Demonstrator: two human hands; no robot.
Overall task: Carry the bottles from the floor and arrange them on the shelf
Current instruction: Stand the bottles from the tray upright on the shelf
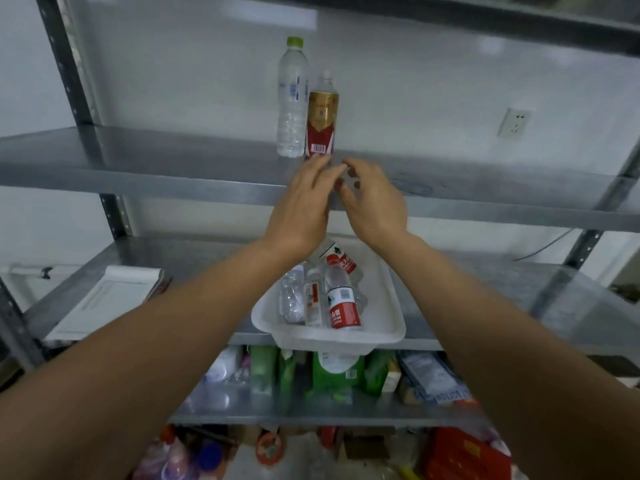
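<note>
Left hand (304, 209) grip apart; right hand (375, 202) curled, blurred — grip unclear — gold-labelled bottle (322, 123) base partly hidden.

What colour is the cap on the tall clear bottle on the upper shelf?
The cap is light green; the head view shows it.

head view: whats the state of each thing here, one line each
clear plastic bottle with green cap: upright, capped, on the upper grey metal shelf
gold-and-red labelled bottle: upright, close beside it
white plastic basin: on the middle shelf, holding bottles
red-labelled clear bottles: leaning inside the basin
left hand: open, empty
right hand: fingers loosely curled, empty
white notepad: lying flat on the middle shelf
</note>
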